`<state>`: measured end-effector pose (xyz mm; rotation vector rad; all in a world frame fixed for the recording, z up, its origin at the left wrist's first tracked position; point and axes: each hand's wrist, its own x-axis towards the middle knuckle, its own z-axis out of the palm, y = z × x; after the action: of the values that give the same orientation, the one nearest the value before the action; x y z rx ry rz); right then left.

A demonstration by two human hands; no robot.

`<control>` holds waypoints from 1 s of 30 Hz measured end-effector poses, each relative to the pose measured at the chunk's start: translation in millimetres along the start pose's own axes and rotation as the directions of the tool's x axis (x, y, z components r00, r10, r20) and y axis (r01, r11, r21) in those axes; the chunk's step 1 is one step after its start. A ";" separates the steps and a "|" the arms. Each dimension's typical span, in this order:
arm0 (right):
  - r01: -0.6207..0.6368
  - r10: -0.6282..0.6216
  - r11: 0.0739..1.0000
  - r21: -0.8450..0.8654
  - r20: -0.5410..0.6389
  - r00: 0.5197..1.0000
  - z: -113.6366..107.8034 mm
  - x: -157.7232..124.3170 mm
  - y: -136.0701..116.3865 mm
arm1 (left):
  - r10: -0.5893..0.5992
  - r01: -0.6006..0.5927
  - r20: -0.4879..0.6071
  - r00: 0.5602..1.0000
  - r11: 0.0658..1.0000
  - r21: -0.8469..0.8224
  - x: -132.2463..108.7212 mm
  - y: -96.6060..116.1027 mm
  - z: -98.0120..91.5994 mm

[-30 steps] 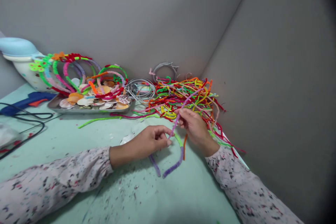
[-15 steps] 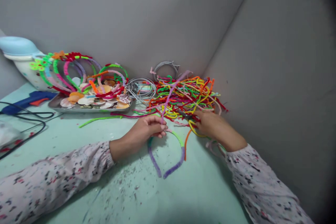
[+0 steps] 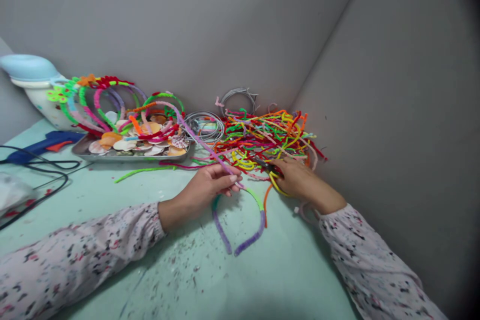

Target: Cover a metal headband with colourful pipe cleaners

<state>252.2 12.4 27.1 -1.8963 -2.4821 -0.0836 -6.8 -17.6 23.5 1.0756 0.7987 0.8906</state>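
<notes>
My left sleeve [image 3: 75, 260]: long, pale pinkish-white cloth, speckled all over with small dark, grey and reddish flecks; enters from 8 o'clock edge. Cuff gathered snug at wrist, cloth puckered just behind it. My right sleeve [image 3: 375, 270]: same speckled print, enters from 5 o'clock corner, cuff likewise close at wrist. Left hand [image 3: 210, 185], right hand [image 3: 296, 180] bare past cuffs. Left nails short.

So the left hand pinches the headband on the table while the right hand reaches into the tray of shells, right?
Not quite. The left hand does pinch the headband, but the right hand reaches into the pile of pipe cleaners, not the tray of shells, which lies further to the left. The head view shows it.
</notes>
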 end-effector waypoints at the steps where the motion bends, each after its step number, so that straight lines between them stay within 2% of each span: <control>1: -0.003 0.003 1.000 0.014 -0.013 1.000 -3.4 -0.7 0.8 | 0.008 -0.008 -0.002 1.000 1.000 -0.015 0.4 -1.0 -0.6; 4: 0.004 -0.001 0.998 0.070 -0.045 0.999 -16.4 -3.9 4.6 | 0.026 -0.026 0.000 1.000 0.998 -0.057 1.3 -3.5 -1.1; 8: 0.011 -0.011 0.971 0.239 -0.003 1.000 -33.0 -10.1 11.8 | 0.013 -0.012 0.005 1.000 0.993 -0.117 1.8 -3.5 -0.2; 12: 0.002 0.014 0.920 0.393 -0.038 0.999 -37.8 -13.7 19.6 | 0.008 0.000 0.036 0.999 0.974 -0.225 2.5 -0.8 -1.0; 15: -0.025 0.033 0.864 0.503 -0.008 0.999 -37.6 -13.2 26.1 | -0.011 0.018 0.030 0.999 0.965 -0.261 3.5 0.0 -2.7; 19: -0.056 0.057 0.725 0.686 0.021 0.998 -42.1 -11.7 30.4 | 0.013 -0.029 -0.072 0.997 0.975 -0.220 4.5 -0.5 -3.4; 24: 0.013 0.083 0.603 0.798 -0.078 0.993 -47.6 -12.3 8.1 | 0.011 -0.031 -0.085 0.996 0.972 -0.231 5.4 -1.6 -4.7; 27: 0.070 0.050 0.631 0.773 -0.130 0.990 -47.5 -14.3 -15.6 | 0.024 -0.047 -0.114 0.993 0.977 -0.206 6.8 -2.8 -7.0; 30: 0.177 -0.035 0.653 0.736 -0.204 0.978 -47.0 -16.4 -32.2 | 0.022 -0.044 -0.122 0.992 0.982 -0.184 7.4 -2.7 -7.9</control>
<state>224.5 -14.3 72.2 -1.3027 -2.0056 0.6569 -10.1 -8.5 17.9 0.8795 0.7814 1.0446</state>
